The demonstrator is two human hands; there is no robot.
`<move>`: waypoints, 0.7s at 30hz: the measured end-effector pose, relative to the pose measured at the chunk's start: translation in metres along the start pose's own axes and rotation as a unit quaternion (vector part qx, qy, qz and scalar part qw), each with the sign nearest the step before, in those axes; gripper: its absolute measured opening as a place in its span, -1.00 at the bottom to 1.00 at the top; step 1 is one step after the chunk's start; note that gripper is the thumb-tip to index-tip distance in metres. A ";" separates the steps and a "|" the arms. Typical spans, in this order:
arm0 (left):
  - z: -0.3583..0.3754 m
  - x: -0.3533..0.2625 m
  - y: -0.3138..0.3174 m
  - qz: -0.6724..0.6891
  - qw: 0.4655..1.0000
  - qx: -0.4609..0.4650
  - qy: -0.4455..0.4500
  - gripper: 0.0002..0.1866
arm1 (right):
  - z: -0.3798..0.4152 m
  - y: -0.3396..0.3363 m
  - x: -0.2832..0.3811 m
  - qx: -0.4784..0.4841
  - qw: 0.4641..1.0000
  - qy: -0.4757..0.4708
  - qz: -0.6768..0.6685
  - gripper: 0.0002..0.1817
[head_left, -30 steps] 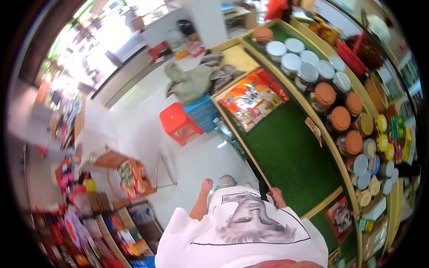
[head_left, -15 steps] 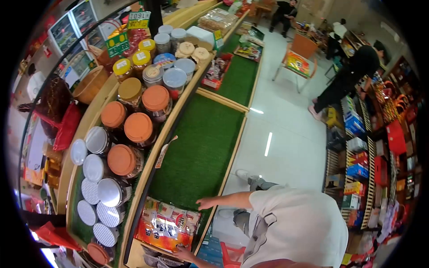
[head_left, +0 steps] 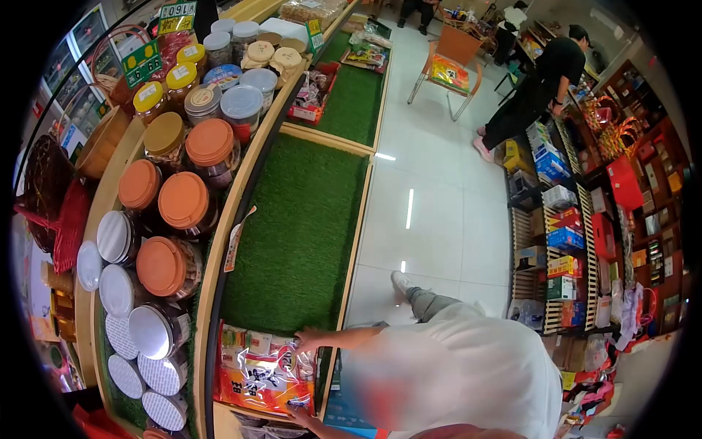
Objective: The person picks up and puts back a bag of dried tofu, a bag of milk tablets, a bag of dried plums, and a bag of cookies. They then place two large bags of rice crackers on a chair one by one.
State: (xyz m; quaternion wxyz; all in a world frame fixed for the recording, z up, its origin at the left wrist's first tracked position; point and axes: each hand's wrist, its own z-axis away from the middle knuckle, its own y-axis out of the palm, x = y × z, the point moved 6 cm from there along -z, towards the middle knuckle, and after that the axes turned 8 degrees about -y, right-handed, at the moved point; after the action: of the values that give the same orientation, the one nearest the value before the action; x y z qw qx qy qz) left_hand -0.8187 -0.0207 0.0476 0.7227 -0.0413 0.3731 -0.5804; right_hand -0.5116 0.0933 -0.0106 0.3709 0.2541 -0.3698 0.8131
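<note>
Both hands rest on the snack packets [head_left: 265, 369] lying at the near end of the green turf shelf [head_left: 300, 234]. One hand [head_left: 308, 338] lies flat on the stack's far edge, fingers spread. Other hand [head_left: 300, 411] grips the near edge; which is left or right can't be told. Orange-lidded jars [head_left: 183, 201] stand on the upper tier alongside.

One head-worn fisheye view looks steeply down over the green display shelf [head_left: 300, 227].
</note>
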 end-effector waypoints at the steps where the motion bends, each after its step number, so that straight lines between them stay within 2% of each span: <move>1: -0.008 0.004 0.001 0.057 0.996 0.072 0.012 -0.18 | 0.001 -0.008 0.007 -0.022 0.999 -0.003 0.024 -0.09; 2: -0.015 0.005 0.006 0.116 0.982 0.145 0.028 -0.18 | -0.009 -0.011 0.008 0.051 0.997 -0.046 0.032 -0.10; 3: -0.026 0.006 0.010 0.173 0.959 0.219 0.046 -0.18 | -0.009 -0.022 0.014 0.031 0.997 -0.071 0.012 -0.12; 4: -0.021 0.006 0.006 0.161 0.951 0.222 0.146 -0.17 | -0.001 -0.030 0.018 0.012 0.995 -0.096 -0.012 -0.13; 5: -0.021 0.009 0.002 -0.107 0.910 0.139 0.375 -0.27 | 0.011 -0.036 0.020 -0.004 0.992 -0.121 -0.036 -0.14; 6: -0.018 0.010 0.000 -0.003 0.971 0.129 0.203 -0.28 | 0.017 -0.043 0.021 -0.007 0.984 -0.159 -0.078 -0.18; 7: 0.002 0.013 0.007 0.105 0.987 0.120 0.026 -0.27 | 0.026 -0.051 0.021 -0.013 0.979 -0.176 -0.105 -0.19; 9: 0.023 0.027 0.024 0.179 0.973 0.148 -0.014 -0.30 | 0.051 -0.079 0.017 -0.029 0.965 -0.210 -0.158 -0.21; 10: 0.045 0.027 0.028 0.174 0.968 0.150 0.105 -0.32 | 0.068 -0.097 0.017 -0.040 0.966 -0.203 -0.157 -0.21; 12: 0.107 0.030 0.059 0.213 0.950 0.181 0.136 -0.35 | 0.108 -0.139 0.005 -0.060 0.964 -0.204 -0.157 -0.21; 13: 0.166 0.017 0.076 0.254 0.943 0.207 0.050 -0.35 | 0.126 -0.155 -0.005 -0.067 0.961 -0.214 -0.163 -0.22; 15: 0.193 0.033 0.109 0.255 0.919 0.287 0.090 -0.35 | 0.183 -0.207 -0.028 -0.070 0.954 -0.231 -0.178 -0.23; 17: 0.256 0.033 0.126 0.119 0.946 0.198 0.227 -0.36 | 0.230 -0.255 -0.067 -0.076 0.958 -0.233 -0.150 -0.25; 19: 0.300 0.033 0.155 0.016 0.938 0.147 0.315 -0.40 | 0.255 -0.284 -0.126 -0.143 0.938 -0.248 -0.195 -0.27; 21: 0.345 0.037 0.214 0.162 0.946 0.248 0.129 -0.41 | 0.316 -0.340 -0.166 -0.167 0.926 -0.235 -0.243 -0.28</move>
State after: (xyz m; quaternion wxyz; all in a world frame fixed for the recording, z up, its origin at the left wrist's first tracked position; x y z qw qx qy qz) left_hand -0.4415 -0.1130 0.1716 0.7399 0.2752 0.3091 -0.5304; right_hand -0.1000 -0.0724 0.2043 0.4961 0.4546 -0.5039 0.5415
